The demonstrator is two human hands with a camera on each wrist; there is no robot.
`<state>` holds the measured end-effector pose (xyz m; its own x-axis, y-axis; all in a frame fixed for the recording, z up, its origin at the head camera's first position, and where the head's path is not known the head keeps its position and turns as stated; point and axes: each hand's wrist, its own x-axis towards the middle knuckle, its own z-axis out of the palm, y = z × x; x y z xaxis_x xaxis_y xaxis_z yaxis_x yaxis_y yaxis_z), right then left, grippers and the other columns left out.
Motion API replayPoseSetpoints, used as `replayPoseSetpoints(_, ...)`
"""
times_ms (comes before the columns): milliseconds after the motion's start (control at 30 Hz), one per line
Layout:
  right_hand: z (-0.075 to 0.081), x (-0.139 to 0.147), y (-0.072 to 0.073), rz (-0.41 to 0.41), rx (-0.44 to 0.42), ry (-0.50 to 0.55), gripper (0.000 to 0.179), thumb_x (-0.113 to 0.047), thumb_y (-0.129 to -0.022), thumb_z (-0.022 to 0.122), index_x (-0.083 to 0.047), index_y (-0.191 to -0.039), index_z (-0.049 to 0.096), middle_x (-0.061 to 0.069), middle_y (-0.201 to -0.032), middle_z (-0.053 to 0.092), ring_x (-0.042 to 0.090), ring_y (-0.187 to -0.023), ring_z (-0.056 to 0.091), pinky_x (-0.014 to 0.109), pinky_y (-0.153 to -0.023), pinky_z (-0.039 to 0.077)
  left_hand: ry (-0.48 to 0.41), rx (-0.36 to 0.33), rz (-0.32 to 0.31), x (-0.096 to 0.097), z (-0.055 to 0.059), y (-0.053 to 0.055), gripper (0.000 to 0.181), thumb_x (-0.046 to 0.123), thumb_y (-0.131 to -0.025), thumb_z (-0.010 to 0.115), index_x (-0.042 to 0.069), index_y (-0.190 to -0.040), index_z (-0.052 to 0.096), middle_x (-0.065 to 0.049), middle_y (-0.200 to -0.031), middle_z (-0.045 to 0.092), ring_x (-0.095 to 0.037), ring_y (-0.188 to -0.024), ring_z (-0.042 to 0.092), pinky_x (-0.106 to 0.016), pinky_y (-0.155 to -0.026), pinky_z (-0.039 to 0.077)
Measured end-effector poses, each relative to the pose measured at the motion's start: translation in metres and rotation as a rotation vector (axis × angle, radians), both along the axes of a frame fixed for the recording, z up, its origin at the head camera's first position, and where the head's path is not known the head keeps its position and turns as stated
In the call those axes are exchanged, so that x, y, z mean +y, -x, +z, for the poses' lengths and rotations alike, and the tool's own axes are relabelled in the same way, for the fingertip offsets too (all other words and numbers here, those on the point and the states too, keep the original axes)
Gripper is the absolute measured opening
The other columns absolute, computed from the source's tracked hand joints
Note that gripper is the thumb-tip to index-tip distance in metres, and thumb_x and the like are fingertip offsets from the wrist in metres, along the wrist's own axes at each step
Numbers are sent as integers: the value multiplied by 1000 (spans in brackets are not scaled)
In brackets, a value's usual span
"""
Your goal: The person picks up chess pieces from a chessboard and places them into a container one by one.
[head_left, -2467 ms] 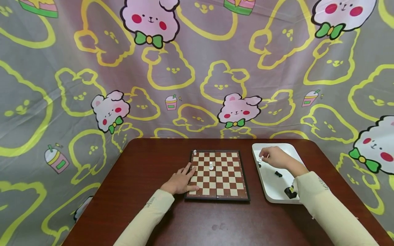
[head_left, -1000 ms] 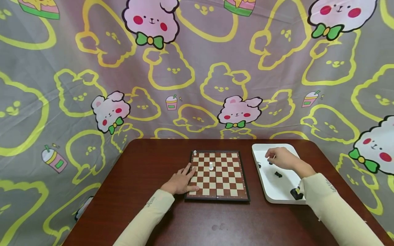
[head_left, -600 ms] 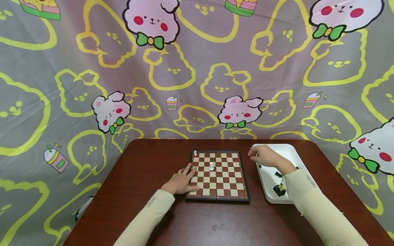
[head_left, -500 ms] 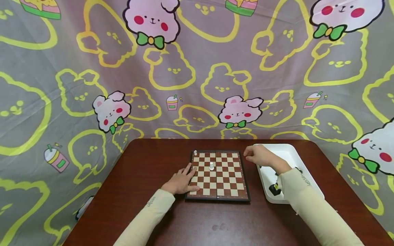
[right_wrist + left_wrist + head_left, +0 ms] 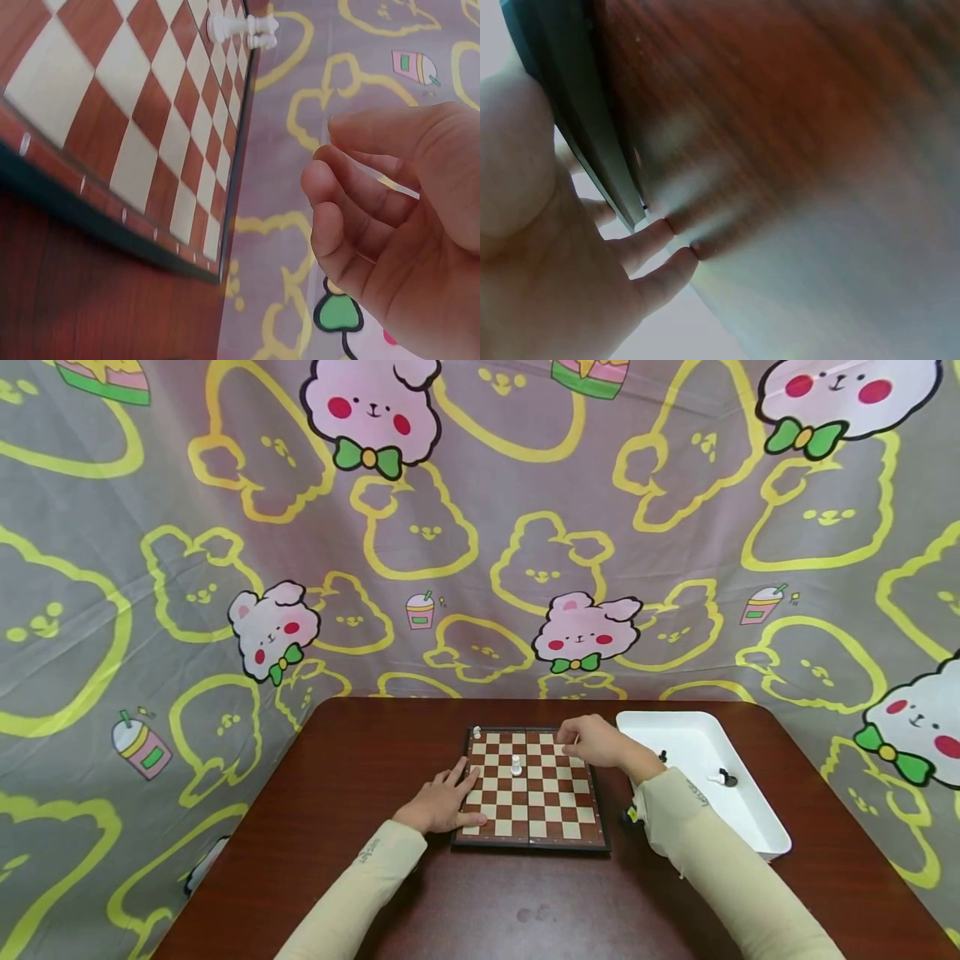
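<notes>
A folding chessboard (image 5: 555, 785) with brown and cream squares lies on the table. A white chess piece (image 5: 516, 766) stands near its middle, left of the fold; a smaller white piece (image 5: 476, 732) stands at the far left corner. My left hand (image 5: 435, 802) rests on the board's left edge, fingers spread; in the left wrist view, its fingertips reach past the dark rim (image 5: 592, 112). My right hand (image 5: 600, 743) is over the far right corner, thumb and fingers bent close together. Whether a small piece is between the fingertips stays hidden, also in the right wrist view.
To the right stands a white tray (image 5: 750, 814). It holds a black piece (image 5: 662, 756) and, farther right, a white and dark piece (image 5: 722, 778); my forearm covers part of it. A patterned cloth (image 5: 480, 552) hangs behind the dark wooden table (image 5: 375, 735).
My right hand has left the tray and moved left to above the board's far right corner, uncovering more of the tray. The left hand and the pieces on the board have stayed put.
</notes>
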<state>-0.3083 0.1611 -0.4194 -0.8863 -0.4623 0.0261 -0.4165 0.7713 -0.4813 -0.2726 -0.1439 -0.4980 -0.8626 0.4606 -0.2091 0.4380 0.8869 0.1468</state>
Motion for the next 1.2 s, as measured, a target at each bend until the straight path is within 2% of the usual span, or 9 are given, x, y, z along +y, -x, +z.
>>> replayPoseSetpoints(300,-8,-28,6,25,-44,35,16,-9,-90,64,-7,-105,66,2,-93,64,13,-77,60,32,-66,50,6,5,0,1,1,2,91,69,-84,47,20,-154,15,-12,-158,3,-40,-135,26,-56,-99,33)
replayPoseSetpoints(500,-14,-43,5,52,-59,57,21,-10,-90,64,-5,-111,65,5,-97,64,17,-86,60,34,-70,50,10,-3,-4,1,0,3,92,70,-84,46,21,-154,14,-12,-158,1,-40,-135,26,-56,-100,32)
replayPoseSetpoints(667,-20,-55,7,88,-47,42,23,-9,-90,64,-6,-113,65,3,-95,64,15,-82,59,34,-69,49,-8,0,0,2,2,3,90,69,-84,47,19,-153,17,-13,-158,4,-41,-134,27,-57,-99,33)
replayPoseSetpoints(900,-26,-66,10,120,-40,-5,26,-12,-93,61,-6,-118,63,3,-101,64,19,-92,60,38,-76,49,-3,-3,6,3,3,4,90,68,-85,47,19,-154,16,-12,-158,3,-40,-135,27,-55,-100,33)
replayPoseSetpoints(1033,-29,-69,10,123,-39,-26,23,-12,-93,61,-7,-115,64,2,-99,64,18,-88,60,41,-79,47,1,-19,12,3,2,5,91,69,-84,46,20,-154,15,-11,-158,2,-39,-136,25,-55,-101,32)
replayPoseSetpoints(1200,-33,-70,12,112,-26,-48,19,-12,-93,61,-9,-112,66,0,-94,64,14,-81,59,40,-78,47,-1,-22,18,3,1,5,91,69,-84,47,20,-154,15,-11,-158,2,-39,-136,25,-55,-101,32)
